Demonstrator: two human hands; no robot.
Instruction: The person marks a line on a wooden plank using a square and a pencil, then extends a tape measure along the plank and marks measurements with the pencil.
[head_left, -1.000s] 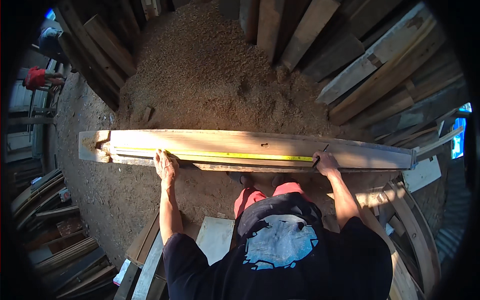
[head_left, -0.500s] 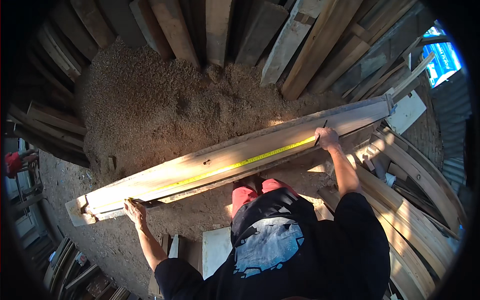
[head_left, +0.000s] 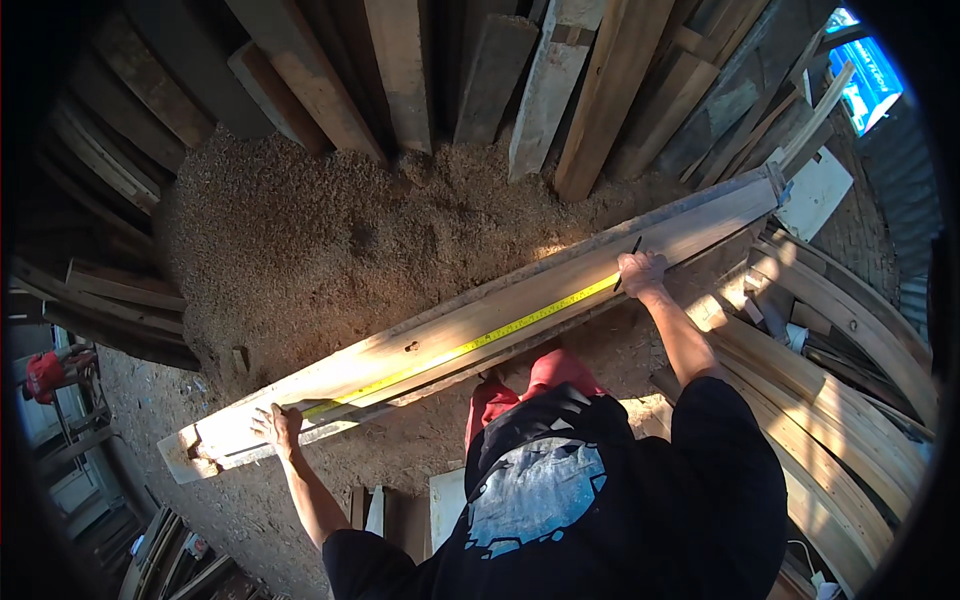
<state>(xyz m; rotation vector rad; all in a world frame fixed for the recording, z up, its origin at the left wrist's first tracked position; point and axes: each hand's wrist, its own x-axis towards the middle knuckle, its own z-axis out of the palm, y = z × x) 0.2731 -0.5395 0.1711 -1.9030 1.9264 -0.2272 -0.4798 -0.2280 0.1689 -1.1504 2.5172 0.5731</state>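
A long pale wooden board (head_left: 460,312) lies slantwise in front of me. Along it runs a yellow measuring tape (head_left: 540,318), stretched between my two hands. My right hand (head_left: 643,272) is closed around a thin dark pencil (head_left: 628,262), and the tape disappears beneath its fingers. At the board's sunlit left end, my left hand (head_left: 282,428) has its fingers spread over the wood beside the tape. Glare and shadow hide the tape's left end and whatever lies under that palm. A dark knot hole (head_left: 411,346) shows in the board between the hands.
A brown heap of wood shavings (head_left: 300,240) spreads beyond the board. Upright planks (head_left: 400,80) lean at the far side. Stacked timber (head_left: 820,400) lies close on my right. A white panel (head_left: 815,195) sits past the right end, and a red object (head_left: 43,376) is far left.
My left hand has shifted right along the board, and its fingers have spread from a pinch at the tape. The right hand stays on the pencil and tape. The view has tilted slightly.
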